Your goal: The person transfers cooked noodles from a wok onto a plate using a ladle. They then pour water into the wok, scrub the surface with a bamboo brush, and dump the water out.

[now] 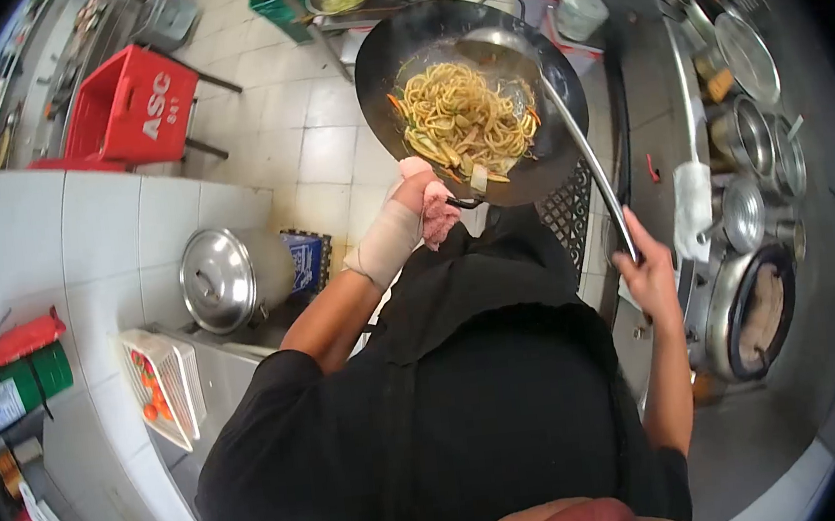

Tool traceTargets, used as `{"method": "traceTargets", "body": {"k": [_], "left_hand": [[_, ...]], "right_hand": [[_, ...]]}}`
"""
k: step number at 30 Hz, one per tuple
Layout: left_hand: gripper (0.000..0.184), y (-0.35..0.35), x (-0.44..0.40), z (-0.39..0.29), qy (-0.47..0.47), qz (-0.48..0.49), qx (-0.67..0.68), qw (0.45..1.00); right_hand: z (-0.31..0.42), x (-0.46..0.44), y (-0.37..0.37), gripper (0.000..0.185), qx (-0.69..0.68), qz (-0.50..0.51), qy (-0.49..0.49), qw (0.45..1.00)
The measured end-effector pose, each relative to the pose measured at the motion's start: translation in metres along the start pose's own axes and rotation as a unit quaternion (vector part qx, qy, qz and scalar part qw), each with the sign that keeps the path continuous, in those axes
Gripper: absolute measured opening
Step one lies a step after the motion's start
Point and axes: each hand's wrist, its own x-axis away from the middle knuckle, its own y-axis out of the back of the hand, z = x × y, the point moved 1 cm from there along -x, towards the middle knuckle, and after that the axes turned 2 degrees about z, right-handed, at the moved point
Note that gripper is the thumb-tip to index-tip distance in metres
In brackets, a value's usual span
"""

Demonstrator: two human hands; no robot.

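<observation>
A wok is gripped through cloth by the left fingers; beyond them, noodles seem well mixed but unplated. A ladle is clasped by the right fingers.

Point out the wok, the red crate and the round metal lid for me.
Wok (380, 75): head view, bare dark inner wall left of the noodles (463, 105).
Red crate (131, 119): head view, the panel with white lettering.
Round metal lid (231, 280): head view, shiny top, beside its handle (204, 282).
</observation>
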Motion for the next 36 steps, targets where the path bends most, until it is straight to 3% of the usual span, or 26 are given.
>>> {"method": "traceTargets", "body": {"k": [1,2,3,4,5,8,9,11,14,17,20,21,24,26,27,28,31,34,35,36], "left_hand": [[0.033,0.014,-0.001,-0.004,0.002,0.031,0.030,0.999],[0.029,0.015,0.000,-0.011,-0.001,-0.010,0.060,0.998],[0.026,0.007,0.001,-0.013,0.000,-0.062,0.089,0.994],[0.023,0.005,-0.002,-0.019,-0.003,-0.103,0.119,0.987],[0.019,0.013,-0.011,-0.020,-0.023,-0.070,0.180,0.981],[0.017,0.006,-0.017,-0.036,-0.045,-0.063,0.186,0.979],[0.017,-0.001,-0.016,-0.044,-0.044,-0.110,0.175,0.977],[0.017,-0.016,-0.014,-0.050,-0.036,-0.204,0.155,0.966],[0.021,-0.008,-0.027,-0.046,-0.036,-0.183,0.180,0.966],[0.025,-0.009,-0.024,-0.043,-0.024,-0.182,0.218,0.959],[0.028,-0.010,-0.032,-0.044,-0.060,-0.245,0.236,0.939],[0.029,-0.004,-0.039,-0.045,-0.029,-0.256,0.229,0.939],[0.032,-0.001,-0.045,-0.057,-0.064,-0.281,0.259,0.922],[0.037,0.023,-0.055,-0.068,-0.072,-0.204,0.229,0.949],[0.040,0.034,-0.060,-0.070,-0.074,-0.163,0.213,0.960],[0.043,0.042,-0.067,-0.078,-0.054,-0.177,0.212,0.959],[0.051,0.070,-0.077,-0.090,-0.010,-0.216,0.198,0.956],[0.055,0.099,-0.071,-0.107,0.004,-0.254,0.197,0.947],[0.056,0.105,-0.065,-0.114,0.013,-0.264,0.205,0.942],[0.056,0.113,-0.056,-0.119,0.023,-0.275,0.214,0.937]], "right_hand": [[-0.008,-0.031,-0.006,0.066,-0.030,0.005,0.032,0.999],[-0.001,-0.062,-0.008,0.064,-0.004,0.039,-0.030,0.999],[-0.020,-0.093,-0.014,0.063,-0.013,0.024,0.053,0.998],[-0.027,-0.124,-0.018,0.063,-0.001,0.063,0.004,0.998],[-0.019,-0.150,-0.022,0.063,-0.002,0.081,0.019,0.996],[-0.037,-0.204,-0.039,0.064,-0.034,0.159,0.071,0.984],[-0.047,-0.220,-0.044,0.065,-0.050,0.188,0.089,0.977],[-0.030,-0.222,-0.018,0.067,0.040,0.236,0.116,0.964],[-0.023,-0.217,0.033,0.071,0.108,0.246,0.189,0.945],[-0.023,-0.229,0.069,0.064,0.018,0.260,0.081,0.962],[-0.015,-0.270,0.071,0.063,0.038,0.255,0.092,0.962],[-0.022,-0.288,0.057,0.060,0.035,0.245,0.097,0.964],[-0.016,-0.321,0.003,0.058,0.148,0.276,0.036,0.949],[-0.033,-0.326,-0.050,0.054,-0.012,0.323,0.036,0.946],[-0.007,-0.318,-0.062,0.051,-0.080,0.371,-0.057,0.924],[0.019,-0.314,-0.077,0.048,-0.148,0.410,-0.149,0.888],[0.037,-0.320,-0.116,0.041,-0.315,0.451,-0.275,0.788],[0.039,-0.332,-0.152,0.039,-0.437,0.483,-0.309,0.693],[0.035,-0.333,-0.167,0.029,-0.468,0.482,-0.305,0.675],[0.044,-0.333,-0.177,0.032,-0.495,0.485,-0.294,0.659]]}}
